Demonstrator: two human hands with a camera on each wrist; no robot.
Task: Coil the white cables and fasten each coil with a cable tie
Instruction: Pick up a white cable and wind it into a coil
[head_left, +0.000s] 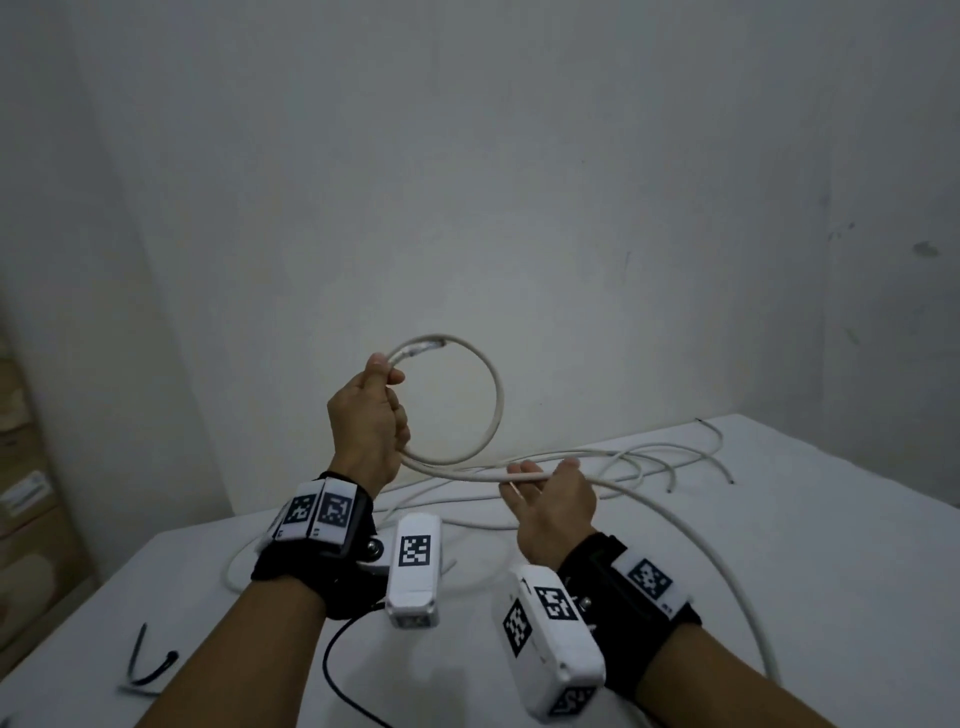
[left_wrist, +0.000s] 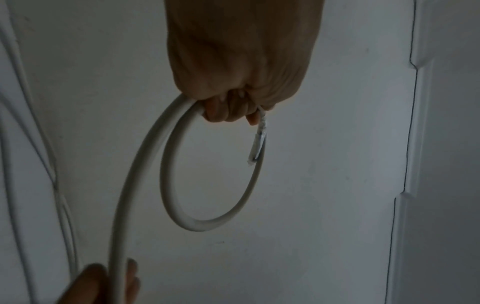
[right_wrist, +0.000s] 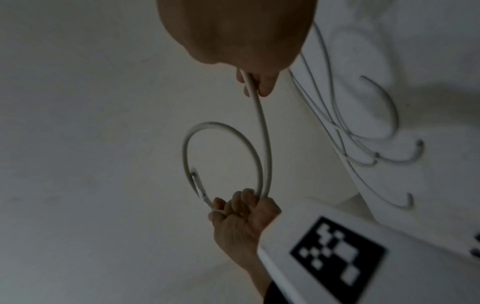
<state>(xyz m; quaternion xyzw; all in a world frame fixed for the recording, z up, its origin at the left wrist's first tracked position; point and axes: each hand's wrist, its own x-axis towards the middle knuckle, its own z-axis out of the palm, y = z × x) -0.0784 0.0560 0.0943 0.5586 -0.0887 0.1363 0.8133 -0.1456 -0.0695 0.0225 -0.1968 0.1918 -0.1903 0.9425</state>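
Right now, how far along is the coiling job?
Barely begun. Done: one loop of the white cable, gripped in the left hand. In hand: the right hand feeds the trailing length for the next turn. Left: the other cables lie loose on the table; no coil is tied, and the black ties lie untouched.

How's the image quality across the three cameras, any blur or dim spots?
Head view: dim, even light, sharp on the white cable loop, walls bowed by the wide lens. Left wrist view: dark, the left hand in shadow, loop still legible. Right wrist view: soft, the right hand and marker box blurred.
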